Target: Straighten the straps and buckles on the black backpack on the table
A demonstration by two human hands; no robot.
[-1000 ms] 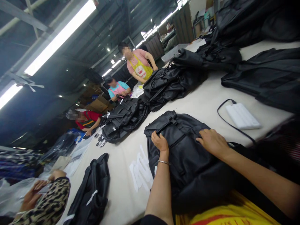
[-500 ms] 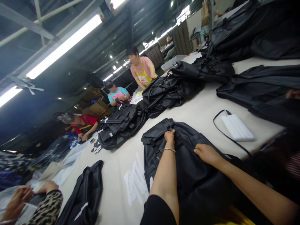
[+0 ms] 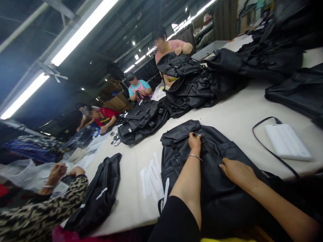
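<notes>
A black backpack lies on the pale table right in front of me, its flap and buckle strap towards the upper left. My left hand, with a bracelet at the wrist, is closed in a pinch on the backpack near the edge of the flap. Lower and to the right, my right hand is closed with thumb and finger on a dark strip or fold across the same backpack. The fingertips of both hands are partly hidden. Several white strips lie on the table beside the backpack's left side.
Left of me lies another black backpack, near a co-worker's leopard-print sleeve. A white box-like device with a black cable rests on the right. More black backpacks are heaped across the table, with several co-workers behind them.
My view has shifted, so the table sits further left and right in it. Both my hands remain on the backpack. A co-worker in pink across the table has raised a black backpack.
</notes>
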